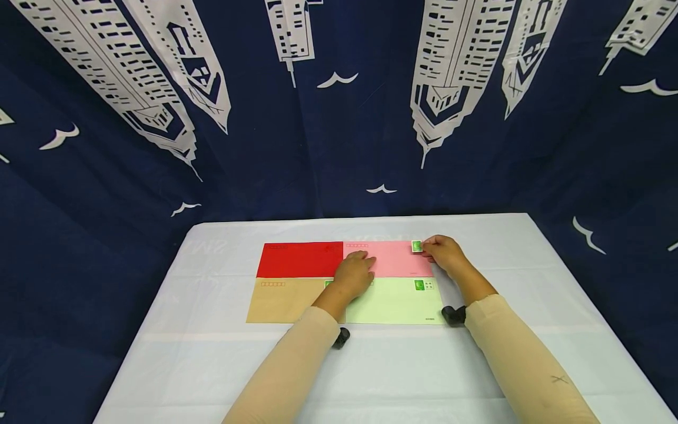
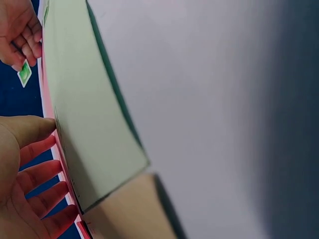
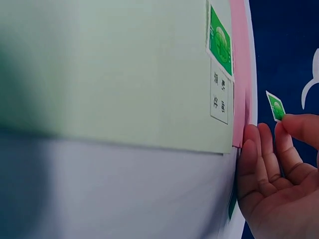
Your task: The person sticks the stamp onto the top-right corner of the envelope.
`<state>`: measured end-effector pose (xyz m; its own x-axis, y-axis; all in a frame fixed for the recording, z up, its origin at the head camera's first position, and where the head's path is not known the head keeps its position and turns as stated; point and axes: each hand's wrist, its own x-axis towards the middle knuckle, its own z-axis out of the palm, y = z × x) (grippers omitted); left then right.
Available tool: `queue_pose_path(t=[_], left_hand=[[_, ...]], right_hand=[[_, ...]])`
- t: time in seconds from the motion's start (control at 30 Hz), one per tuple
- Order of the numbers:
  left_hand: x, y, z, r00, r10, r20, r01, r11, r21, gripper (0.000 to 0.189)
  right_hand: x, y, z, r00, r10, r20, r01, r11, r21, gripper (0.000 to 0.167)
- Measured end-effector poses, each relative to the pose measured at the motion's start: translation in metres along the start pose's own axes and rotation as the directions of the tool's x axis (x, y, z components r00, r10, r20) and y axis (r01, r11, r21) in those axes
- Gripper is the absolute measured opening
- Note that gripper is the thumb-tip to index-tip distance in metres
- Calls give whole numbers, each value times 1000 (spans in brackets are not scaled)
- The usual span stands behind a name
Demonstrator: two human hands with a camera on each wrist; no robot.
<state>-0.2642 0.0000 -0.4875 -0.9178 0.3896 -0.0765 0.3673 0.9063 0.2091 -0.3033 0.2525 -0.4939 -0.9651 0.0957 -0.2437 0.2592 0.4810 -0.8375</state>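
Pinched between my right thumb and finger is a small green postage stamp [image 1: 416, 246] [image 3: 276, 105] with a white border. My right hand [image 1: 447, 254] [image 3: 286, 174] holds it at the upper right corner of the pink envelope [image 1: 394, 262]. In the left wrist view the stamp [image 2: 24, 73] looks raised off the paper. With fingers spread and fairly straight, my left hand [image 1: 354, 275] [image 2: 25, 184] rests on the left part of the pink envelope. Below lies a pale green envelope [image 1: 394, 307] bearing a green stamp [image 1: 419, 285] [image 3: 220, 41] beside a printed box.
A red envelope [image 1: 299, 260] lies left of the pink one. Under it is a tan envelope [image 1: 286, 301], whose stamp [image 1: 328, 283] my left hand partly covers. All lie on a white table [image 1: 392, 377], with a dark blue patterned cloth [image 1: 318, 147] behind it.
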Motion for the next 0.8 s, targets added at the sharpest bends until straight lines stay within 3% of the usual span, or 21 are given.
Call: queue_pose_path(t=[0.47, 0.8], left_hand=[[0, -1, 0, 1000, -2, 9, 3, 1000, -27, 45], [-1, -1, -1, 1000, -7, 18, 8, 1000, -31, 45]], right_hand=[[7, -5, 3, 1000, 25, -4, -25, 1000, -9, 27], [9, -8, 5, 1000, 15, -17, -16, 994, -109, 25]])
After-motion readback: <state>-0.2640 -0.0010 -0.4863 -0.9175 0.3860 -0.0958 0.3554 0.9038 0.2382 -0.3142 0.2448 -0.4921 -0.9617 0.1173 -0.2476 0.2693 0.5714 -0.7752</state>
